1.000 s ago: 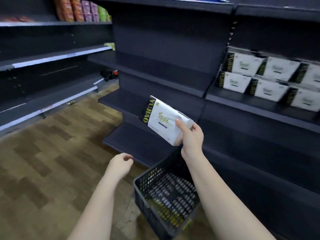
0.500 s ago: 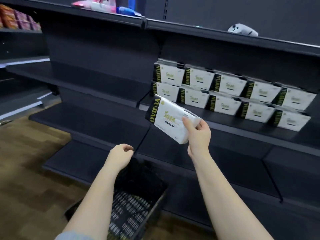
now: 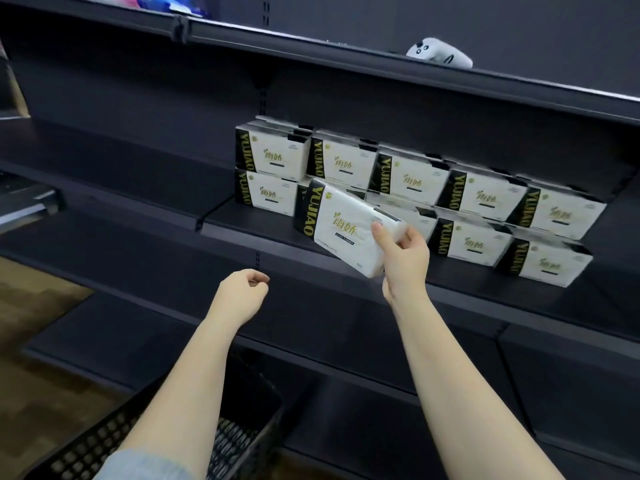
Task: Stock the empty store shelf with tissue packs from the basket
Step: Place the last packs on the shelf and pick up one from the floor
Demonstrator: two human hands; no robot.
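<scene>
My right hand (image 3: 403,258) grips a white tissue pack (image 3: 341,228) with a black YUJIAO end by its right corner, holding it tilted just above the front of the dark middle shelf (image 3: 242,223). Behind it, several matching packs (image 3: 481,195) stand in two stacked rows on that shelf. My left hand (image 3: 242,294) hovers lower left with fingers loosely curled, holding nothing. The black plastic basket (image 3: 256,420) sits on the floor below my arms, its inside mostly hidden.
The left part of the middle shelf is bare. An upper shelf (image 3: 346,60) carries a white plush toy (image 3: 440,53) and colourful packets (image 3: 169,3). Dark lower shelves (image 3: 311,323) run beneath. Wood-pattern floor (image 3: 31,306) lies at the left.
My view turned right and closer to the stocked shelf. My right hand carried the pack forward and up to the shelf front. The left hand stayed loosely curled and rose slightly.
</scene>
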